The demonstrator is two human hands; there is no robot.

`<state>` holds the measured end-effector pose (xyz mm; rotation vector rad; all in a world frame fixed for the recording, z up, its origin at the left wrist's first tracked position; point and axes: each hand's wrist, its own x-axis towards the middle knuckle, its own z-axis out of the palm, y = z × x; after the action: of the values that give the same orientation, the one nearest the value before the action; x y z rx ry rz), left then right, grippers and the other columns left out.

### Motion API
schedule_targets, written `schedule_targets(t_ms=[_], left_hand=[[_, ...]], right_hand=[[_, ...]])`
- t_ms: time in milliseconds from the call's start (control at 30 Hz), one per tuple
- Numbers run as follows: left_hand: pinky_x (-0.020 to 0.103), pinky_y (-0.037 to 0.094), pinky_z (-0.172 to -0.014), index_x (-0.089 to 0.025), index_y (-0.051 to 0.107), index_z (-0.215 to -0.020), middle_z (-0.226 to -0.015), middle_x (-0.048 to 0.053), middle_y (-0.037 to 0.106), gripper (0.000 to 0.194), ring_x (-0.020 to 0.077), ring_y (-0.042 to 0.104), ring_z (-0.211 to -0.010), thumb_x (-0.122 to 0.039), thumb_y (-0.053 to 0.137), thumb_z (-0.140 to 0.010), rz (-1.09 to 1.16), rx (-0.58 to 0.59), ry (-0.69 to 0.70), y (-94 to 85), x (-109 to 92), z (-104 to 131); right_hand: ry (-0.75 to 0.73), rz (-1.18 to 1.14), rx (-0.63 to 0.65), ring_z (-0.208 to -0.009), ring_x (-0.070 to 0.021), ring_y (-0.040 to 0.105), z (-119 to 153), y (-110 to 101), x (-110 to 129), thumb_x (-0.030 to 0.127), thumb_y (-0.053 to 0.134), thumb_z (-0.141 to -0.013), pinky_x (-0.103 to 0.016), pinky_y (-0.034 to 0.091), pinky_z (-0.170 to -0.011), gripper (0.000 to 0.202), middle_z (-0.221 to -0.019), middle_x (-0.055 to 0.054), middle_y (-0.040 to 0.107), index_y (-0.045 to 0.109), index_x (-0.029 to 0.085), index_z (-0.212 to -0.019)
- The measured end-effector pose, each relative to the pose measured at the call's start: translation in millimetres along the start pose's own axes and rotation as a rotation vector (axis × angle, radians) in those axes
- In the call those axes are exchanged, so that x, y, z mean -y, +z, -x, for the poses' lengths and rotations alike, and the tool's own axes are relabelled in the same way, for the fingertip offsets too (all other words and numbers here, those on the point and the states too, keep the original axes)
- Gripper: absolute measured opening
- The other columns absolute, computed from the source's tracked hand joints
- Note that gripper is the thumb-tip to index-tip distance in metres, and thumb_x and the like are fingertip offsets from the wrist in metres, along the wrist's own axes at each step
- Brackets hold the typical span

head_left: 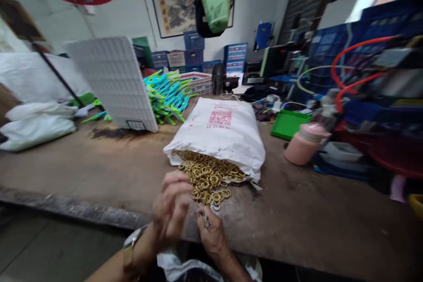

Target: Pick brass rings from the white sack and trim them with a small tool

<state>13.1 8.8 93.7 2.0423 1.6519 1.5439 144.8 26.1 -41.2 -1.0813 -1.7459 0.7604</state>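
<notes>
A white woven sack (228, 123) with red print lies on the workbench, its mouth facing me. Brass-coloured metal rings (208, 174) spill out of it in a heap toward the bench's front edge. My left hand (173, 207), wearing a wristwatch (130, 246), is raised just left of the loose rings. Motion blurs it, but its fingers look apart from the thumb and I see nothing in them. Close in front of the nearest rings, my right hand (213, 231) is closed around a small metal piece (205, 219), mostly hidden by the fingers.
A white ribbed panel (112, 81) stands at the left, beside a pile of blue and green plastic pieces (168, 97). To the right are a green tray (289, 124), a pink jar (304, 144) and red hoses (360, 44). White fabric (185, 268) hangs below the bench edge.
</notes>
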Motion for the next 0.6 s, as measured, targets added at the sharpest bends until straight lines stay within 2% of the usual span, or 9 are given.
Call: schedule_targets(t_ms=[133,200,267,400,500,600], left_hand=[[0.034,0.046,-0.078,-0.018,0.056,-0.081,-0.082,0.006,0.057,0.019,0.0181,0.055,-0.082,-0.024,0.038,-0.086,-0.213,-0.097,-0.094,14.7,84.4,-6.1],[0.034,0.046,-0.079,-0.018,0.055,-0.086,-0.086,0.007,0.058,0.020,0.0182,0.054,-0.085,-0.021,0.035,-0.085,-0.349,-0.021,-0.128,25.4,122.2,-9.8],[0.036,0.043,-0.084,-0.017,0.054,-0.094,-0.094,0.009,0.059,0.021,0.0191,0.053,-0.092,-0.018,0.037,-0.083,-0.383,0.028,-0.124,37.0,145.8,-14.1],[0.039,0.038,-0.088,-0.016,0.051,-0.108,-0.107,0.011,0.057,0.029,0.0224,0.048,-0.102,-0.017,0.039,-0.082,-0.439,0.128,-0.139,61.3,160.8,-25.7],[0.042,0.037,-0.086,-0.016,0.053,-0.108,-0.110,0.012,0.056,0.029,0.0259,0.047,-0.103,-0.018,0.042,-0.081,-0.477,0.204,-0.167,76.2,163.8,-29.4],[0.044,0.034,-0.087,-0.015,0.053,-0.108,-0.114,0.013,0.054,0.029,0.0279,0.044,-0.105,-0.019,0.044,-0.080,-0.485,0.271,-0.169,82.7,165.6,-23.1]], right_hand=[[-0.023,-0.025,0.025,-0.054,-0.0096,0.052,-1.3,-2.5,1.6,0.023,0.040,-0.081,-0.018,0.041,-0.054,0.018,-0.061,0.001,0.059,0.055,0.018,-0.073],[-0.032,-0.012,0.011,-0.054,-0.0093,0.053,-0.9,-1.9,1.9,0.022,0.041,-0.081,-0.017,0.042,-0.054,0.017,-0.061,0.001,0.059,0.055,0.018,-0.073],[-0.031,0.012,-0.009,-0.054,-0.0091,0.054,-0.5,-0.7,1.7,0.023,0.041,-0.082,-0.017,0.042,-0.054,0.017,-0.061,0.001,0.059,0.055,0.018,-0.074],[-0.019,0.067,-0.032,-0.054,-0.0090,0.054,0.3,1.7,-0.4,0.025,0.042,-0.083,-0.017,0.042,-0.054,0.017,-0.061,0.001,0.060,0.056,0.018,-0.075],[-0.019,0.094,-0.033,-0.054,-0.0095,0.054,1.4,2.8,-2.3,0.025,0.043,-0.082,-0.018,0.043,-0.054,0.016,-0.062,0.001,0.061,0.057,0.018,-0.077],[-0.007,0.120,-0.029,-0.055,-0.0098,0.055,2.4,3.6,-3.8,0.025,0.043,-0.082,-0.018,0.043,-0.055,0.015,-0.063,0.001,0.061,0.057,0.019,-0.078]])
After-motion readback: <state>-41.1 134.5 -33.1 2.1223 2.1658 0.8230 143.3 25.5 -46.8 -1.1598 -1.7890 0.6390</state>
